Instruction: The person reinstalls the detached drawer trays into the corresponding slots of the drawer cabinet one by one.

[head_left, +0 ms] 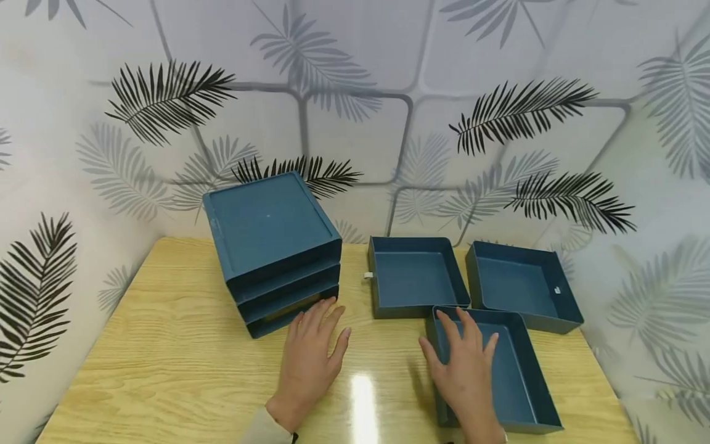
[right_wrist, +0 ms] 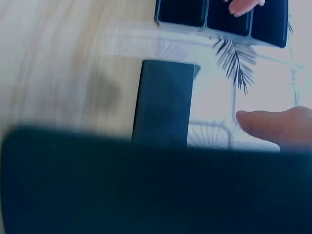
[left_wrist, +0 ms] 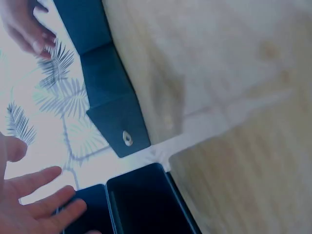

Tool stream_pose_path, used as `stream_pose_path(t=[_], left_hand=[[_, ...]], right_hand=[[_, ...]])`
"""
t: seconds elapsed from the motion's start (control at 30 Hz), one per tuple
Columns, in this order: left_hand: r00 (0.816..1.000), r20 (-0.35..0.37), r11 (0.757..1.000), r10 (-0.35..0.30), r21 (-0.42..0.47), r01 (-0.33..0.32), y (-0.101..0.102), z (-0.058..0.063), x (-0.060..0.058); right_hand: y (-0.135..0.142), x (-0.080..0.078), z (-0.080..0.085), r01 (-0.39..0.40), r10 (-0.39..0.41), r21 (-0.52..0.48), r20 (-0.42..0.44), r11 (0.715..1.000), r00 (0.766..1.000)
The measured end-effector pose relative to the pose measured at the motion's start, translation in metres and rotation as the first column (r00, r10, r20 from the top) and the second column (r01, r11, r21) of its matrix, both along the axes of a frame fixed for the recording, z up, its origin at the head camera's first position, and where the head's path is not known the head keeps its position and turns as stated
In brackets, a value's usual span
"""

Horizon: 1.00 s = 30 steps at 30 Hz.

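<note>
A dark blue three-level drawer cabinet (head_left: 272, 225) stands at the left with its slots facing front. My left hand (head_left: 313, 357) is just before its lowest slot, fingers spread and holding nothing. My right hand (head_left: 466, 364) hovers over the left wall of the nearest drawer (head_left: 513, 370), fingers loosely spread. In the left wrist view, the left hand's spread fingers (left_wrist: 53, 200) overlap the dark cabinet slots (left_wrist: 146, 200). The right wrist view has the near drawer's wall (right_wrist: 146, 190) large and blurred in front, with my right thumb (right_wrist: 273, 124) beyond it.
Two more pulled-out drawers lie behind the near one: a middle drawer (head_left: 416, 277) with a small white tab at its left, and a right drawer (head_left: 524, 283). A wood-grain table (head_left: 166, 370) carries everything. Behind it hangs a leaf-patterned backdrop (head_left: 355, 135).
</note>
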State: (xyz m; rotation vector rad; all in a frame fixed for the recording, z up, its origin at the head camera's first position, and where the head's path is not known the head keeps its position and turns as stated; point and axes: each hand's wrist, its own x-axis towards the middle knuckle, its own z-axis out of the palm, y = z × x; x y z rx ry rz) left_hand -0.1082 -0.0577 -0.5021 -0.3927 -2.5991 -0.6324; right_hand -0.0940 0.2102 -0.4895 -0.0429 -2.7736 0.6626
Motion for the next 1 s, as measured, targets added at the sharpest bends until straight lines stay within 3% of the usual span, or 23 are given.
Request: stream_pose_path(t=[0.2,0.4,0.67,0.9,1.0], left_hand=[[0.984,-0.161,0.987,-0.073,0.129,0.094,-0.011,0.016,0.000],[0.946,-0.309,0.963,-0.102,0.209,0.172,-0.020,0.039,0.001],[0.860,-0.510,0.960,-0.009,0.236,0.151,-0.038,0.062,-0.007],[0.761,-0.637,0.951,0.124,0.295,0.092,-0.051,0.073,-0.015],[0.731,-0.651,0.938,0.204,0.345,0.045,-0.058,0.077,-0.019]], right_hand=[[0.018,0.004,0.003,0.089,-0.089,-0.052,0.002,0.995,0.996],[0.034,0.009,0.003,0.197,-0.203,-0.083,-0.073,0.977,0.976],[0.052,0.013,0.000,0.330,-0.340,-0.111,-0.090,0.937,0.936],[0.064,0.016,-0.002,0.474,-0.472,-0.152,0.054,0.867,0.880],[0.067,0.017,-0.004,0.511,-0.501,-0.156,0.102,0.845,0.860]])
